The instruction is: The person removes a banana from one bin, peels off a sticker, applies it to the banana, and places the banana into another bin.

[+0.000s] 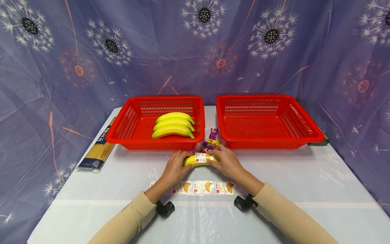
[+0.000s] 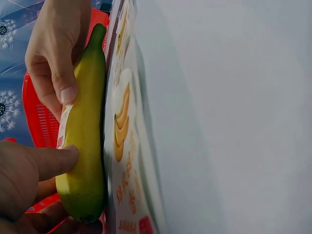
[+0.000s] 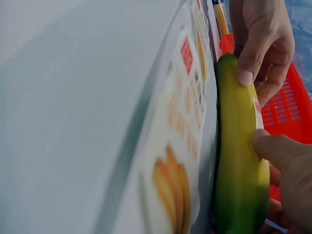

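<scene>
A yellow banana (image 1: 189, 161) with a white banana sticker (image 1: 201, 157) on its upper side lies crosswise on the table in front of the baskets. My left hand (image 1: 176, 166) grips its left end, thumb on the near side and fingers behind. From the other side my right hand (image 1: 226, 162) holds the stem end, its thumb beside the sticker. In the left wrist view the whole banana (image 2: 87, 161) shows, with the sticker (image 2: 63, 129) partly hidden by the fingers. A strip of banana stickers (image 1: 203, 187) lies just nearer on the table, its left part under my left forearm.
Several bananas (image 1: 173, 123) lie in the left red basket (image 1: 122, 139); the right red basket (image 1: 269, 139) stands beside it. Small wrapped candies (image 1: 213, 134) sit between the baskets. A spaghetti packet (image 1: 99, 149) lies at the left edge, and a dark object (image 1: 321, 140) shows behind the right basket.
</scene>
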Action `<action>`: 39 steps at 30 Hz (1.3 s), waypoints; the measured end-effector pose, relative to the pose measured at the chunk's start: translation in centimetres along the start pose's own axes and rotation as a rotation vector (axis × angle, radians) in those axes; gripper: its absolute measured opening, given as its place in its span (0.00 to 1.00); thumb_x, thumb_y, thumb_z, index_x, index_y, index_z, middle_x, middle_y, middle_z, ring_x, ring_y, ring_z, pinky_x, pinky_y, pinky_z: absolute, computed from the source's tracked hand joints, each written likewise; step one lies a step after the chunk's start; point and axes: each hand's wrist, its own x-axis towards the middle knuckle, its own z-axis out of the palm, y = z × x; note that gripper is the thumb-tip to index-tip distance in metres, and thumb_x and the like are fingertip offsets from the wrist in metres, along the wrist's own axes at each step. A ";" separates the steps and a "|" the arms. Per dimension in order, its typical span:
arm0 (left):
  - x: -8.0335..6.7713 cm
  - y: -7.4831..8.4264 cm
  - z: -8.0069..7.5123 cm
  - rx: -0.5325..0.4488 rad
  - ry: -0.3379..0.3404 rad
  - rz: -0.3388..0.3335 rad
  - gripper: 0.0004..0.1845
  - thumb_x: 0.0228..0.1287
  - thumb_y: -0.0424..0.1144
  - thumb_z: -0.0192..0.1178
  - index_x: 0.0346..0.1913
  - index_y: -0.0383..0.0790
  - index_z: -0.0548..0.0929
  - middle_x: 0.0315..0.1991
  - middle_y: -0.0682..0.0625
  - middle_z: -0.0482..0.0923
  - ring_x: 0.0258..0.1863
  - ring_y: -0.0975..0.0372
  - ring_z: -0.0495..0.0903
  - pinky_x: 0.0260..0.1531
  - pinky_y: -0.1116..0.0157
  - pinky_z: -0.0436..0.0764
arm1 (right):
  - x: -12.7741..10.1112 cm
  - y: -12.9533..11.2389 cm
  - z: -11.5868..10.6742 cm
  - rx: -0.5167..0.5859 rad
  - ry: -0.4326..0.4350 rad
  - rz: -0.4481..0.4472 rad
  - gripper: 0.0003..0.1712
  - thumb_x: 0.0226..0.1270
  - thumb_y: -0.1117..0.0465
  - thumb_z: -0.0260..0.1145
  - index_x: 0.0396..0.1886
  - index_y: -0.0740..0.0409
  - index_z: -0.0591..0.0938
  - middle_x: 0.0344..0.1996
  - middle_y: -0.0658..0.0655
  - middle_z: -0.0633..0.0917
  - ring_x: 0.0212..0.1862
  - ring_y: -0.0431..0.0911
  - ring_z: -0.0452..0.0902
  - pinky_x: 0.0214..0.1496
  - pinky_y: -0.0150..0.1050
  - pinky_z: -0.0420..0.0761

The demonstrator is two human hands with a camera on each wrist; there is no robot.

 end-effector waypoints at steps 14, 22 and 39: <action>0.9 1.3 0.5 0.075 0.011 0.106 0.18 0.53 0.42 0.69 0.49 0.49 0.84 0.41 0.49 0.80 0.42 0.56 0.74 0.39 0.61 0.73 | -0.4 0.5 0.2 -0.030 -0.002 -0.048 0.24 0.51 0.49 0.73 0.49 0.51 0.84 0.32 0.51 0.76 0.31 0.41 0.67 0.34 0.35 0.65; 1.0 1.3 0.8 0.246 -0.030 0.111 0.20 0.52 0.48 0.69 0.50 0.51 0.85 0.39 0.48 0.81 0.41 0.55 0.76 0.39 0.59 0.75 | -0.6 0.2 0.5 -0.037 0.001 -0.047 0.23 0.51 0.48 0.73 0.48 0.50 0.84 0.33 0.50 0.76 0.32 0.41 0.68 0.34 0.35 0.64; -0.3 -0.2 -0.5 0.183 -0.083 0.053 0.24 0.54 0.45 0.68 0.54 0.43 0.82 0.40 0.46 0.80 0.41 0.54 0.78 0.43 0.56 0.76 | -0.5 0.3 0.6 -0.028 0.081 -0.118 0.27 0.50 0.48 0.74 0.52 0.46 0.83 0.36 0.51 0.78 0.36 0.44 0.68 0.35 0.34 0.65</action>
